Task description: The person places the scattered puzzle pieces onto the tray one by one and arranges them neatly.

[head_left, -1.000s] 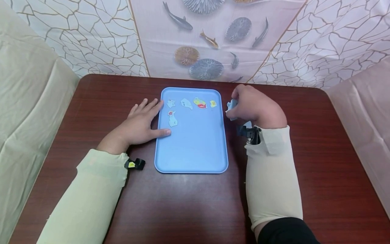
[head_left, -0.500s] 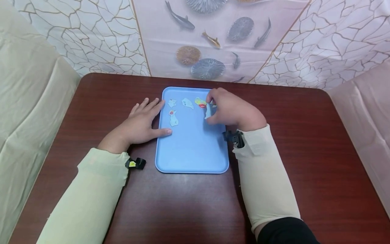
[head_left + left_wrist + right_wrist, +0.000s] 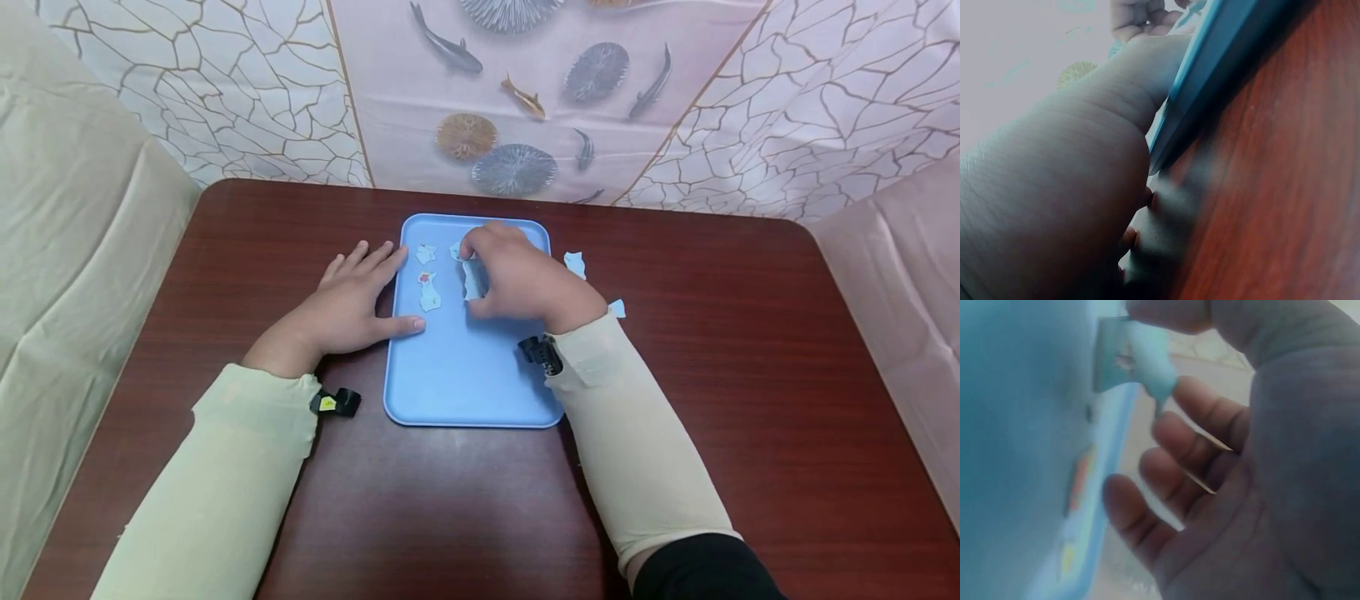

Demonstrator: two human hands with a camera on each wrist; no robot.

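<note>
Above the upper part of the blue tray [image 3: 465, 383], my right hand [image 3: 517, 277] pinches a pale blue torn paper piece [image 3: 1141, 353] between thumb and fingers. In the right wrist view this piece is curved, and the other fingers are loosely bent. My left hand [image 3: 347, 312] lies with spread fingers at the tray's left edge, its thumb over the rim. Near that edge lie a small pale piece [image 3: 425, 254] and a longer piece with a red mark [image 3: 430, 293]. Under my right hand, a red-and-yellow piece [image 3: 1079, 481] and a yellow piece [image 3: 1067, 556] show in the right wrist view.
On the brown table [image 3: 750, 400], right of the tray, lie a pale blue piece [image 3: 574, 264] and another scrap [image 3: 617, 308], partly hidden by my right arm. A patterned cloth [image 3: 540, 108] stands behind the table's far edge.
My right hand has moved left from beside the tray to above it, carrying the paper piece. Pieces on the table right of the tray are now uncovered. My left hand stays put.
</note>
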